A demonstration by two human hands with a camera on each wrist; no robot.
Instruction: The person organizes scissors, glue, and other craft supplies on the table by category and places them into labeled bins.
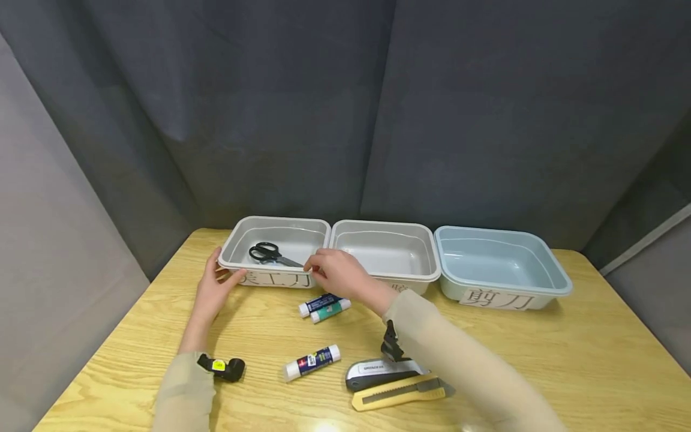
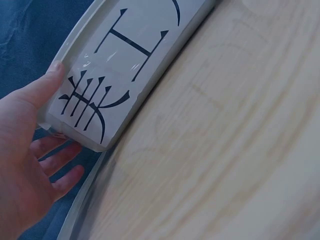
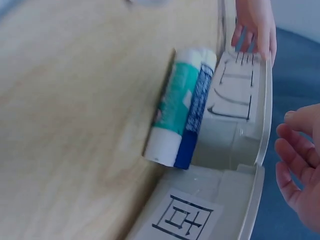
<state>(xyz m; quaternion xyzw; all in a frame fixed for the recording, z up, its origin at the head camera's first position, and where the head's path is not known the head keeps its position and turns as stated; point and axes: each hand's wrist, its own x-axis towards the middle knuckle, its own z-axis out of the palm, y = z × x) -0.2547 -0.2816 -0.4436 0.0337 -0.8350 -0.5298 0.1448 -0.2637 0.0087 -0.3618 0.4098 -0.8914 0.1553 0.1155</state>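
The left hand (image 1: 212, 294) held the near left corner of the left gray bin (image 1: 299, 234), thumb on the front rim and fingers curled about the end. The right hand (image 1: 342, 273) hung by that bin's other near corner, thumb and loosely bent fingers apart with nothing between them; the right wrist view showed a gap between its fingertips and the rim. The bin stood at the back of the table (image 1: 254, 342), its side close against the middle gray bin (image 1: 385, 246), with the light-blue bin (image 1: 496, 258) beyond. Black-handled scissors (image 1: 278, 258) lay inside the left bin, though its label differed from the 剪刀 (scissors) label on the blue one. If only the left hand took the weight, the bin could tip or swing, and the scissors could slide along the smooth floor. A tug sideways might catch the neighbouring rim and drag the middle bin askew. Pulled forward, the bin could push into the blue glue stick (image 1: 322, 303) and green glue stick (image 1: 330, 311) lying together just in front, and being round, they might roll off.
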